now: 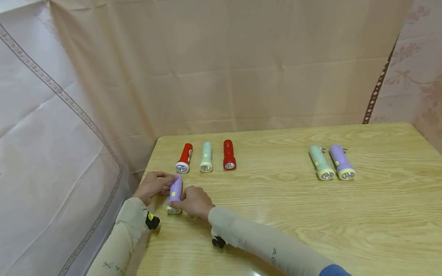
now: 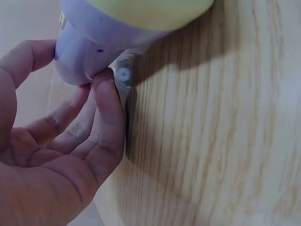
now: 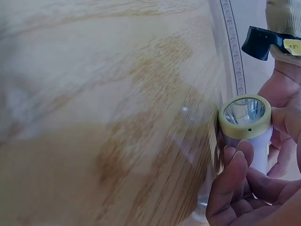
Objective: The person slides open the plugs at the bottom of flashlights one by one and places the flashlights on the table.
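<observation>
In the head view, the purple flashlight (image 1: 175, 190) is at the left side of the wood-grain table (image 1: 276, 204), just nearer than the red-and-white flashlight (image 1: 184, 157), with its lens (image 1: 175, 210) toward the person. It looks like a light, stiff plastic shell, smooth enough to slip a little between dry fingers, so the narrow barrel seems the best place to take hold. The left hand (image 1: 155, 185) pinches it at the tail, while the right hand (image 1: 197, 202) grips it toward the lens; neither is spread wide. In the left wrist view, the left fingertips close narrowly about the purple tail, and the yellow bezel (image 2: 155, 12) stands out beyond them; whether the body touches the tabletop, I cannot tell. In the right wrist view, the right fingers curl against the body just behind the bezel and leave the clear lens uncovered. That lens is likely the fragile part, apt to scratch or crack if knocked, so holding behind the bezel should spare it.
</observation>
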The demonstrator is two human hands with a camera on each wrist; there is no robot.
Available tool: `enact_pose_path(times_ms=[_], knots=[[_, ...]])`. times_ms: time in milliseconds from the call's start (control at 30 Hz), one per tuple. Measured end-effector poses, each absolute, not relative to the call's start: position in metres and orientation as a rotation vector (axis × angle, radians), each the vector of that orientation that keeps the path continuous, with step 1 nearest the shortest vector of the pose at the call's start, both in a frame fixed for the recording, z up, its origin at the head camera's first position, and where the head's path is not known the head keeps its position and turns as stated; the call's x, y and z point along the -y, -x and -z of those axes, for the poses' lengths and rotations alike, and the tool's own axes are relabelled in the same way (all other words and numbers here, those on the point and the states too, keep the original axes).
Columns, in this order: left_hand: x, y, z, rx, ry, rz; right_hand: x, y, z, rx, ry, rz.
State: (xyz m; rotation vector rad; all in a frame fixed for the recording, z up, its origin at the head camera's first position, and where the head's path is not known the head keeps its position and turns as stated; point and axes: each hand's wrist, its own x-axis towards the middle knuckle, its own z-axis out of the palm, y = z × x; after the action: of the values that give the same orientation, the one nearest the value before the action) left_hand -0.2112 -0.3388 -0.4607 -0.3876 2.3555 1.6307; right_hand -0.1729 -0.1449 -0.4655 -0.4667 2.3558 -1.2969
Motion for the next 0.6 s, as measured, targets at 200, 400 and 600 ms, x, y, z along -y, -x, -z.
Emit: enact_pose_path(times_ms=[200,400,600], knots=[[0.337,0.208,0.461,-2.369,0.384,-1.646,0.142,0.173,0.467,-2.338,0.480,1.296],[0.335,0.206,0.458,-2.375,0.419,-1.714,0.136,0.172,0.466,-2.324,0.449,1.314],[0.334,0.205,0.460,-2.339,0.455,-1.801,0.130,0.174,0.468,-2.283,0.425,1.365]])
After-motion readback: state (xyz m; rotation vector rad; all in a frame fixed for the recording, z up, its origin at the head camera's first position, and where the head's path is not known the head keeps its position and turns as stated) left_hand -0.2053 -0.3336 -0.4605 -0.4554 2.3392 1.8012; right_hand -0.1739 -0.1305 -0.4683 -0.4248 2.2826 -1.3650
